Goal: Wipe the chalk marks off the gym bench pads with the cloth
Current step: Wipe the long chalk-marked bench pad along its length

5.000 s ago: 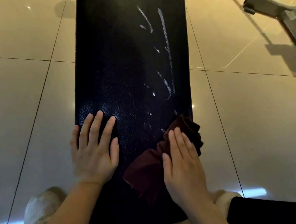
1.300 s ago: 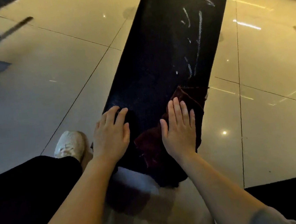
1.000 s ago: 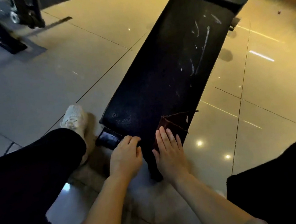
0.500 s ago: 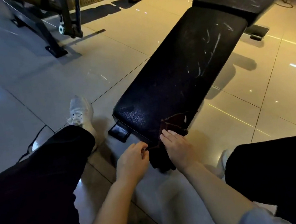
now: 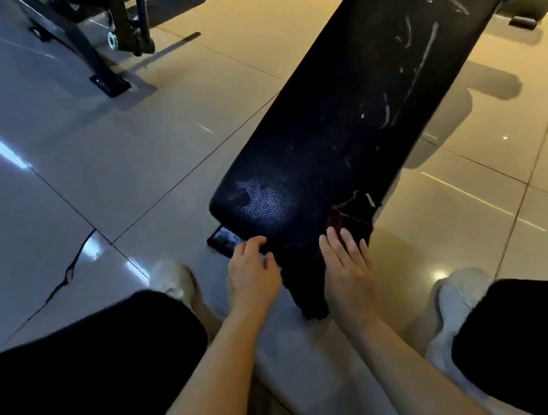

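No readable text, labels, brands or numbers, only unlettered chalk marks [image 5: 419,57]

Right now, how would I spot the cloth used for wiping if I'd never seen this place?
Find the long black bench pad running diagonally over the shiny tiled floor. At its near end, the dark maroon cloth lies under the right hand's fingertips; it's the only reddish, crumpled thing on the smooth pad.
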Demonstrator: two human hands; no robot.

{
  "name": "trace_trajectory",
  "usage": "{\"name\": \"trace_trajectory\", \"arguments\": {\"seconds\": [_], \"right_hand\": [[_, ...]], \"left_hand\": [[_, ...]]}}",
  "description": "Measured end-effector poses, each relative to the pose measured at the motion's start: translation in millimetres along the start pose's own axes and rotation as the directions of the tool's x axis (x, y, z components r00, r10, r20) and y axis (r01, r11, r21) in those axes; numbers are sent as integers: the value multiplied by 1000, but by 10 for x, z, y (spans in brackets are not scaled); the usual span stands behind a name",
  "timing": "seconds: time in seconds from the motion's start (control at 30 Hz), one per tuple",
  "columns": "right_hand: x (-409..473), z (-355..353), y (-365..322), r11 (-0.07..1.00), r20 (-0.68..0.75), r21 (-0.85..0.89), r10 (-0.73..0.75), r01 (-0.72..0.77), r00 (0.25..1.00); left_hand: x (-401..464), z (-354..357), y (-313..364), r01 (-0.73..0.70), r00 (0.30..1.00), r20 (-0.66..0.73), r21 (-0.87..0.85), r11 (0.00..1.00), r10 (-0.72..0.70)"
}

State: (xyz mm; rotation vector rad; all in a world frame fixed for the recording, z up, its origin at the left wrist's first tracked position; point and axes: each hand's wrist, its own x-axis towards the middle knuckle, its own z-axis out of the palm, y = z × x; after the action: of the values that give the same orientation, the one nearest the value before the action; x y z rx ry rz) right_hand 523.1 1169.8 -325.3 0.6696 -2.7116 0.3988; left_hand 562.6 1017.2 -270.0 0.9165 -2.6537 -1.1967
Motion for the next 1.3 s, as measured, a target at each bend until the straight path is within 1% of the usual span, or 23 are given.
{"name": "trace_trajectory", "arguments": {"seconds": [0.03, 0.1, 0.2, 0.27, 0.3, 0.37, 0.4, 0.47, 0.5, 0.57, 0.67, 0.73, 0.8, 0.9, 1.03, 1.1, 1.17, 1.2, 1.23, 1.3], "right_hand": [[11, 75, -42, 999, -29, 22, -23, 24, 999], [139, 187, -174, 994, -45, 45, -101, 103, 994], [294, 269, -388, 971, 67, 72, -234, 229, 970], [332, 304, -441, 956, 113, 80, -292, 284, 950], [355, 306, -443, 951, 123, 72, -306, 299, 944], [371, 287, -424, 957, 126, 40, -292, 289, 948], [394, 265, -413, 966, 125, 11, -256, 257, 959], [511, 219, -395, 991, 101, -66, -106, 113, 989], [613, 209, -372, 995, 79, -100, -22, 30, 997], [872, 186, -235, 988, 62, -138, 80, -71, 995], [1391, 57, 196, 968, 49, -143, 213, -204, 976], [1656, -95, 438, 938, 103, -155, 327, -310, 939], [1685, -137, 452, 919, 148, -181, 378, -350, 914], [1409, -9, 135, 934, 177, -184, 339, -307, 924], [798, 164, -383, 982, 216, -126, 166, -141, 962], [485, 211, -565, 993, 258, -112, 64, -36, 964], [277, 236, -628, 992, 281, -110, -28, 61, 959], [245, 242, -613, 992, 274, -100, -46, 76, 961], [258, 241, -580, 995, 263, -81, -37, 60, 964], [347, 194, -477, 998, 247, -62, 32, -17, 969]], "left_hand": [[139, -18, 5, -9, 999, -38, -44, 999, 7], [357, -59, -47, -38, 994, -108, -71, 997, 30], [473, -121, -225, 8, 981, -195, -72, 997, -22], [486, -157, -312, 49, 978, -199, -54, 997, -58], [503, -169, -333, 55, 978, -201, -42, 998, -62], [560, -178, -322, 1, 974, -228, -35, 999, -10], [600, -190, -287, -49, 969, -245, -17, 999, 43], [720, -233, -185, -139, 957, -250, 51, 989, 147], [783, -264, -140, -163, 955, -237, 79, 983, 178], [881, -316, -62, -185, 955, -215, 101, 977, 203], [898, -330, -28, -219, 954, -193, 68, 973, 228], [814, -267, -129, -240, 962, -126, 48, 970, 244], [689, -200, -263, -227, 972, -51, 44, 973, 229], [608, -163, -388, -199, 979, -20, 80, 977, 201], [701, -221, -341, -186, 980, -60, 76, 980, 190], [729, -241, -259, -176, 982, -57, 59, 983, 179], [715, -237, -161, -209, 976, -43, 81, 975, 213], [709, -224, -116, -246, 968, -33, 101, 964, 250], [713, -208, -67, -283, 958, -21, 117, 952, 287], [751, -174, 36, -327, 943, -21, 132, 936, 332]]}}
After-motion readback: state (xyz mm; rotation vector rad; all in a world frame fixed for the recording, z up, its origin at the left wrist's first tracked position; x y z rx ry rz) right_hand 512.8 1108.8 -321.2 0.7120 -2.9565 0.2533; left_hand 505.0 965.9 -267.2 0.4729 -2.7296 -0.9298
